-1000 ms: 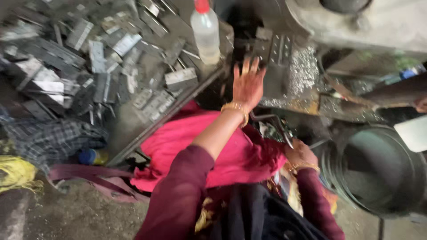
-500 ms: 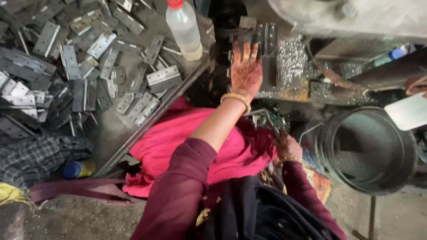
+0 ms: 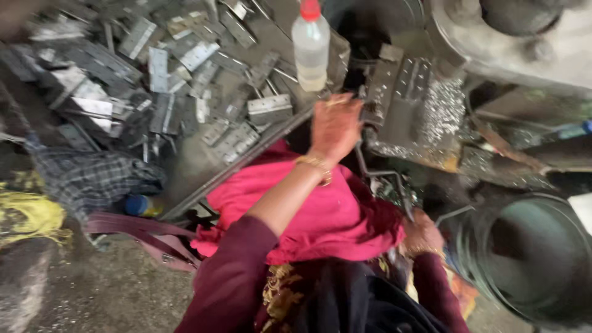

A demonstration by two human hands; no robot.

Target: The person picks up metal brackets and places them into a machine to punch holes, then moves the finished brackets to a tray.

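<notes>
Left hand (image 3: 335, 126), fingers now curled, drawn back from press plate (image 3: 394, 92) toward hinges (image 3: 269, 109); right hand (image 3: 422, 234) grip unclear.

Crowded bench, narrow gap at the press

The left hand (image 3: 335, 126) reaches through a slot between the clear plastic bottle (image 3: 310, 46) and the metal press block (image 3: 394, 92). Heaped steel hinge plates (image 3: 185, 92) fill the tray to the left; a round metal drum (image 3: 530, 259) blocks the lower right beside the right hand (image 3: 421, 235).
</notes>
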